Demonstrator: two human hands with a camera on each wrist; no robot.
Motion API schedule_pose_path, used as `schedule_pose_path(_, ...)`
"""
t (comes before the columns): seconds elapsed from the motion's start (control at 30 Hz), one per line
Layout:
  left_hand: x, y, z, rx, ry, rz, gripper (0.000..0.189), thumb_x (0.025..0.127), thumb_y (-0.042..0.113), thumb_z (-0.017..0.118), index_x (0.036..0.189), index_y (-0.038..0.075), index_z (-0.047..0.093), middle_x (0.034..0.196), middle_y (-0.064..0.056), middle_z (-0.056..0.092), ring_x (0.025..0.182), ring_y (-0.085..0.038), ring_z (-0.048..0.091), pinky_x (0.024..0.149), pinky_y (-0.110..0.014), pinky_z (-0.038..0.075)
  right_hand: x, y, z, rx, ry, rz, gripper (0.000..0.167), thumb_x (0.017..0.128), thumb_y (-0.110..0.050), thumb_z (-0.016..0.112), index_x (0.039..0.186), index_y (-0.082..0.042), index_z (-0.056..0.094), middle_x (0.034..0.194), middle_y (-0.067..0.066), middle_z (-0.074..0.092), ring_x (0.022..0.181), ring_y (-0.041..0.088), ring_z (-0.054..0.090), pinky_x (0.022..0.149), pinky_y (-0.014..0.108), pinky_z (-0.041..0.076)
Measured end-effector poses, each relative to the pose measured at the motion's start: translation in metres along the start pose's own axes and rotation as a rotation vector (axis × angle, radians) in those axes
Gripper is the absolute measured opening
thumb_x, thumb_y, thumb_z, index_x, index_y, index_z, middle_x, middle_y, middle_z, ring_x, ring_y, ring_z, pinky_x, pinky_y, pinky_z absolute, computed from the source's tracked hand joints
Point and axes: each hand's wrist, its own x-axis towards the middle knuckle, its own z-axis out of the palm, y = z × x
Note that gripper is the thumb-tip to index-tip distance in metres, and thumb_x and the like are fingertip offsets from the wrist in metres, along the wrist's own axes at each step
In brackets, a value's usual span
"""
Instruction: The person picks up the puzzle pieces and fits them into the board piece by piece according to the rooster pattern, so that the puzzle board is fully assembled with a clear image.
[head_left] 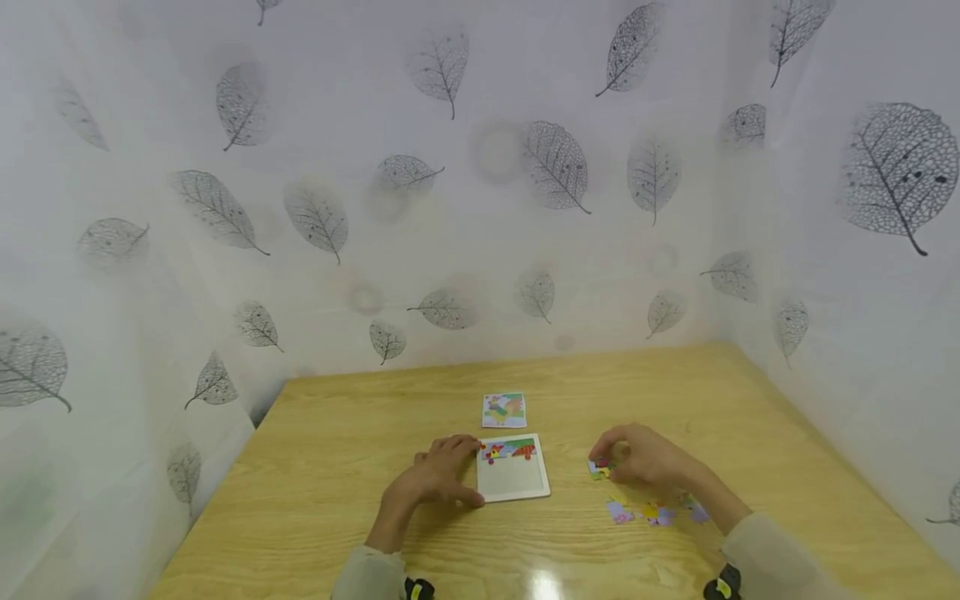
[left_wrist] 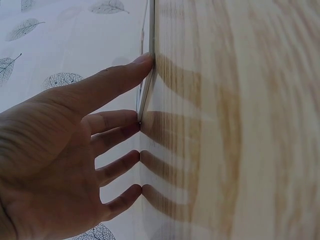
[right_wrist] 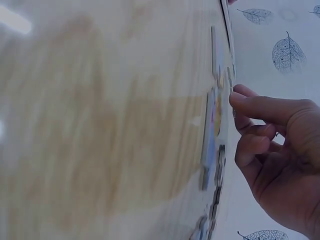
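Note:
My left hand is at the left side of a white-framed puzzle board, with thumb and index fingertip touching its edge and the other fingers spread on the table. Joined puzzle pieces fill the board's upper part; below them its base is bare. Right of the board, my right hand pinches a colourful puzzle piece between thumb and index finger. In the right wrist view that piece is seen edge-on above the table. Several loose puzzle pieces lie under and near the right hand, some partly hidden.
A small picture card lies just behind the board. All this is on a wooden table. Pale sheeting with a leaf print hangs behind the table and along both sides.

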Motion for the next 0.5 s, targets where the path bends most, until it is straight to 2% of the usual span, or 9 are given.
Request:
schedule_pose_path(0.1, 0.000, 0.000, -0.001, 0.005, -0.005, 0.000, 0.085, 0.080, 0.033, 0.089, 0.150, 0.007, 0.049, 0.160, -0.017, 0.042, 0.147, -0.047, 0.032, 0.111, -0.082, 0.022, 0.006, -0.003, 0.003, 0.005, 0.012, -0.015, 0.027, 0.087, 0.002, 0.076, 0.114, -0.003, 0.071, 0.118, 0.011, 0.071, 0.115, 0.037, 0.063, 0.102, 0.070, 0.047)
schedule_pose_path(0.13, -0.001, 0.000, 0.000, 0.004, -0.005, 0.001, 0.084, 0.080, 0.033, 0.089, 0.150, 0.007, 0.049, 0.160, -0.017, 0.042, 0.147, -0.047, 0.032, 0.110, -0.082, 0.022, 0.008, -0.004, 0.004, 0.011, 0.013, -0.011, 0.027, 0.088, 0.002, 0.076, 0.114, -0.003, 0.071, 0.118, 0.010, 0.071, 0.109, 0.032, 0.064, 0.098, 0.064, 0.053)
schedule_pose_path(0.2, -0.001, 0.000, -0.001, 0.005, -0.007, 0.003, 0.084, 0.080, 0.032, 0.089, 0.150, 0.007, 0.050, 0.160, -0.017, 0.042, 0.147, -0.048, 0.032, 0.110, -0.083, 0.022, 0.013, -0.007, 0.007, 0.043, 0.016, 0.015, 0.028, 0.089, 0.001, 0.076, 0.116, -0.004, 0.071, 0.120, 0.011, 0.070, 0.088, 0.020, 0.065, 0.081, 0.045, 0.062)
schedule_pose_path(0.27, -0.002, 0.000, -0.001, 0.004, -0.010, 0.000, 0.085, 0.080, 0.033, 0.089, 0.150, 0.007, 0.049, 0.160, -0.017, 0.041, 0.147, -0.047, 0.032, 0.110, -0.083, 0.022, 0.017, -0.011, 0.012, 0.084, 0.010, 0.029, 0.029, 0.090, 0.001, 0.074, 0.118, -0.002, 0.070, 0.122, 0.013, 0.069, 0.066, 0.008, 0.055, 0.059, 0.026, 0.055)
schedule_pose_path(0.33, -0.002, 0.000, -0.001, 0.003, -0.013, -0.002, 0.085, 0.081, 0.034, 0.089, 0.151, 0.008, 0.049, 0.161, -0.017, 0.041, 0.148, -0.047, 0.031, 0.111, -0.082, 0.022, 0.021, -0.014, 0.017, 0.138, 0.001, 0.038, 0.030, 0.091, 0.002, 0.072, 0.121, 0.000, 0.068, 0.125, 0.017, 0.066, 0.050, 0.003, 0.040, 0.045, 0.017, 0.039)
schedule_pose_path(0.5, 0.004, -0.006, 0.005, 0.010, -0.004, -0.007, 0.085, 0.082, 0.036, 0.088, 0.152, 0.010, 0.048, 0.162, -0.015, 0.040, 0.149, -0.045, 0.031, 0.113, -0.080, 0.021, 0.034, -0.022, 0.030, 0.163, 0.010, 0.037, 0.028, 0.092, 0.002, 0.072, 0.120, 0.000, 0.068, 0.126, 0.018, 0.065, 0.047, 0.001, 0.035, 0.044, 0.014, 0.036)
